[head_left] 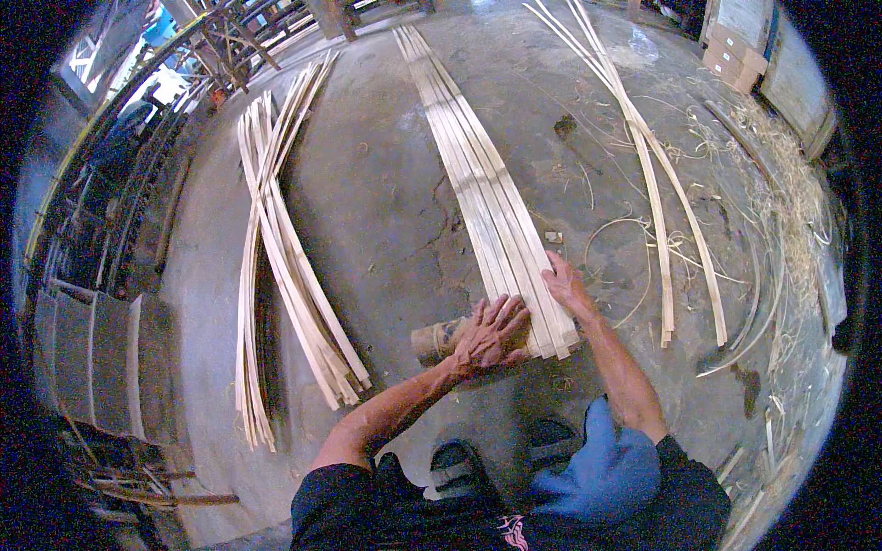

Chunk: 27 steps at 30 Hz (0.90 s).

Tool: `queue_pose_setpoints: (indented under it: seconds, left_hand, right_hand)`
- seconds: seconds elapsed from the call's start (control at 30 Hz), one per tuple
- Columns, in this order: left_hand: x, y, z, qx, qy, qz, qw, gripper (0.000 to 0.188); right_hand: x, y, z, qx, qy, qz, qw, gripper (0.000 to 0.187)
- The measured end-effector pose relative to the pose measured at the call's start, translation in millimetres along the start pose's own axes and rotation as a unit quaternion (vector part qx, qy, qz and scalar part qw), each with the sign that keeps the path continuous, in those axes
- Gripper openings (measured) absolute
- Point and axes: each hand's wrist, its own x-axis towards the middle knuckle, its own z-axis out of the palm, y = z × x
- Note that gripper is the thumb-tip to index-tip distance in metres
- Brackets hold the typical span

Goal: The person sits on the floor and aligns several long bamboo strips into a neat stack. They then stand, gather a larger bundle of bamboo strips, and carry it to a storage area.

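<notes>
Left hand point(487, 338) lies back up with its fingers slightly spread, fingertips on the left edge of the strips point(473, 174) near their lower end, just below the middle of the frame. Right hand point(567, 285) is a little higher and to the right, apart from the left one, its fingers at the right edge of the same strips; whether they pinch it, I cannot tell. These pale, flat strips lie side by side, running from the top centre of the frame down past the hands, over the grey floor point(386, 184). A short log point(430, 345) shows just left of the left hand, which hides part of it. At the left of the frame lies a crossed left bundle point(265, 195) of similar strips; at the upper right, a thinner crossed right bundle point(634, 118). Shavings point(776, 211) spread down the right side, below cartons point(732, 61). Blue cloth point(602, 468) shows at bottom centre.
</notes>
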Motion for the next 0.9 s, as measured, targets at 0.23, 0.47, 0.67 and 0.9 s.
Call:
queue_pose_setpoints:
  seconds: [0.23, 0.47, 0.67, 0.9]
  left_hand:
    - [4, 1, 7, -0.006, -0.003, 0.003, 1.0, 0.071]
    - [6, 5, 2, -0.038, -0.019, -0.019, 0.999, 0.073]
    - [11, 5, 0, -0.002, -0.027, -0.002, 1.0, 0.072]
    - [8, -2, 4, -0.034, 0.023, 0.025, 0.999, 0.071]
  right_hand:
    - [-6, -4, 2, -0.183, 0.013, -0.01, 0.983, 0.05]
    - [-2, 6, 8, -0.212, -0.002, -0.007, 0.977, 0.055]
    - [-12, 0, 10, -0.24, 0.074, -0.051, 0.967, 0.058]
    - [-2, -5, -6, -0.122, -0.104, -0.021, 0.987, 0.061]
